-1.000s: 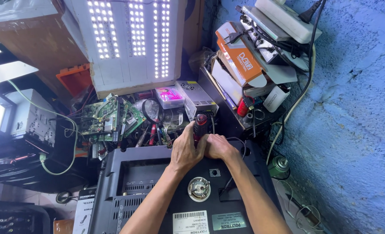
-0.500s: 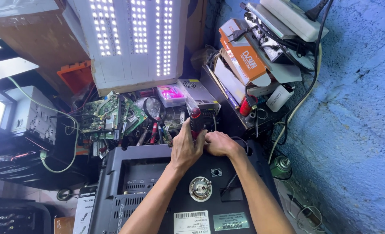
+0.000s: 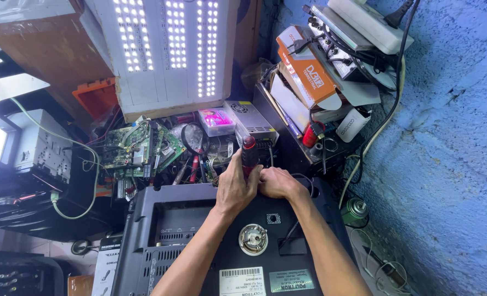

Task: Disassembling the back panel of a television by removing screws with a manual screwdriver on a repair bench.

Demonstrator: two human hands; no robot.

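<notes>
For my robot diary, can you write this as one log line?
left hand: grips red-black screwdriver | right hand: steadies it | under: dark TV back

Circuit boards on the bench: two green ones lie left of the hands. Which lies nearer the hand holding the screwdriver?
The right-hand green board, tilted beside the magnifying glass, is nearer the left hand. The other green board lies farther left, by the green cable.

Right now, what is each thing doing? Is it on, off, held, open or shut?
LED panel: lit, leaning upright.
Screwdriver: upright, held by left hand.
Right hand: resting on the TV back cover, beside the screwdriver.
TV back cover: closed, lying flat.
Orange box: flap open.
Circuit board: bare, lying loose.
</notes>
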